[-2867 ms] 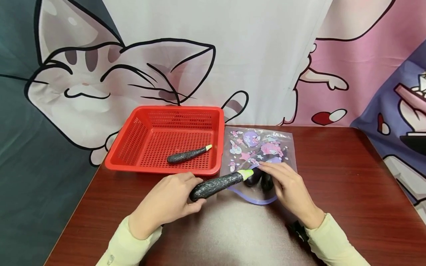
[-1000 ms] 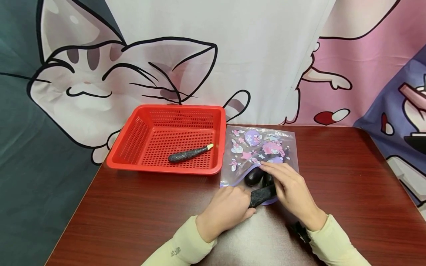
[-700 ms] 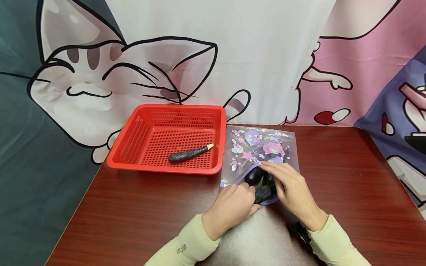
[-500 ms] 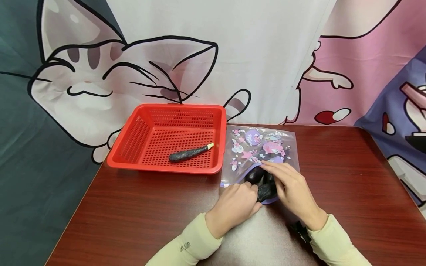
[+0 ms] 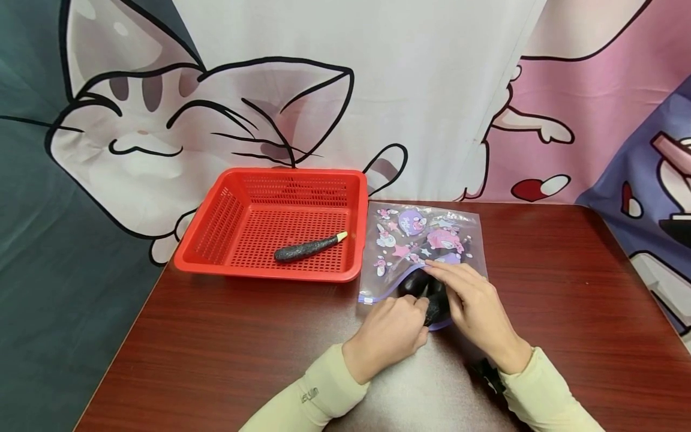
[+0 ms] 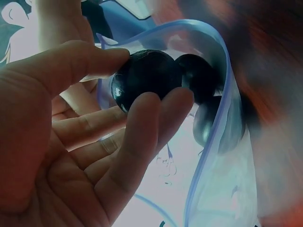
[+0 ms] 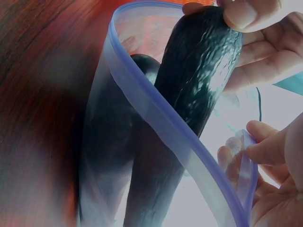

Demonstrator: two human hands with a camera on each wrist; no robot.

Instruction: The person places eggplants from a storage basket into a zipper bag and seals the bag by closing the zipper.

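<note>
My left hand (image 5: pixel 385 336) pinches the blunt end of a dark green, wrinkled zucchini (image 7: pixel 201 61) with thumb and fingers. Most of its length lies inside a clear zip bag (image 5: pixel 378 273) with a purple rim and pink prints. In the right wrist view, my right hand (image 7: pixel 277 163) holds the bag's rim between thumb and fingers, so the mouth gapes around the zucchini. Smooth black rounded vegetables (image 6: pixel 196 75) lie in the bag beside it. The zucchini's far end is hidden from the head view.
To the left of the bag stands a red perforated basket (image 5: pixel 264 275). In it lies another dark zucchini (image 5: pixel 305 250) with a pale stem end. The brown wooden table (image 5: pixel 205 348) meets a cartoon-printed cloth (image 5: pixel 421 90) at the back.
My left hand has carried the zucchini from beside the basket rightward into the bag's mouth and pushed it deeper, so less of it shows. My right hand has stayed at the bag.
</note>
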